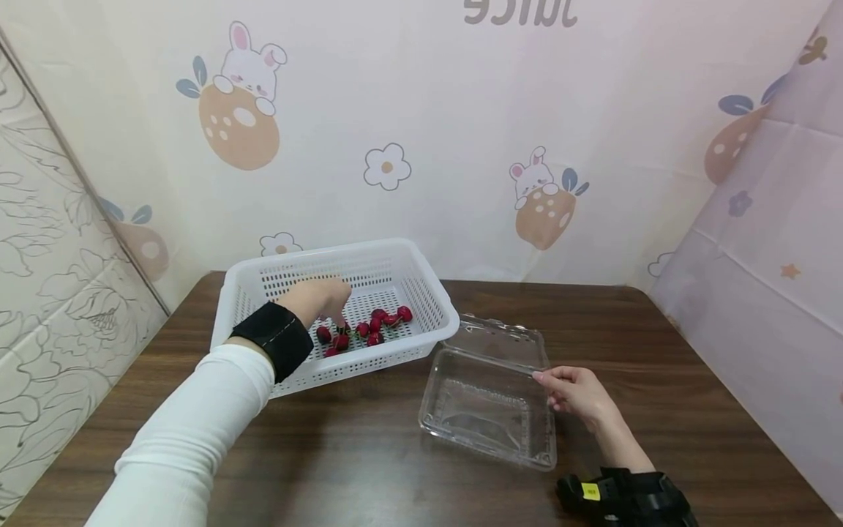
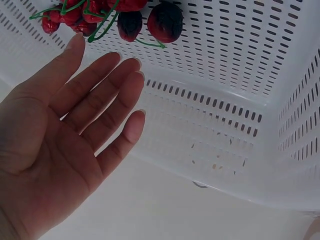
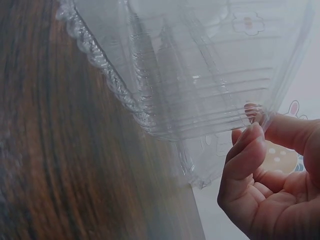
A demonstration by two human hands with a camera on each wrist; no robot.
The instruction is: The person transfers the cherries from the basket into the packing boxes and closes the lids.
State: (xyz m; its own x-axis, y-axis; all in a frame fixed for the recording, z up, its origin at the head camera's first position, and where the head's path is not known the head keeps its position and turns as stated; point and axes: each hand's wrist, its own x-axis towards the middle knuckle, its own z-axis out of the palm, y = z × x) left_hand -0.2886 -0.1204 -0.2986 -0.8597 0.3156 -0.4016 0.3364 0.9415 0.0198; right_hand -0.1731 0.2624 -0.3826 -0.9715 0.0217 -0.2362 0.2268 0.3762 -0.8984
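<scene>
A white perforated basket (image 1: 435, 304) stands on the brown table and holds several red cherries (image 1: 372, 328) with green stems. My left hand (image 1: 323, 298) reaches into the basket just above the cherries; in the left wrist view its fingers (image 2: 107, 90) are straight and spread, holding nothing, with cherries (image 2: 162, 21) beyond the fingertips. A clear plastic clamshell box (image 1: 487, 402) lies open to the right of the basket. My right hand (image 1: 573, 391) pinches the box's right rim (image 3: 260, 112) between thumb and fingers.
The clamshell's lid (image 1: 503, 340) lies back toward the wall. A black strap (image 1: 626, 498) sits on my right wrist and a black band (image 1: 279, 337) on the left. Patterned cloth walls close in the table on three sides.
</scene>
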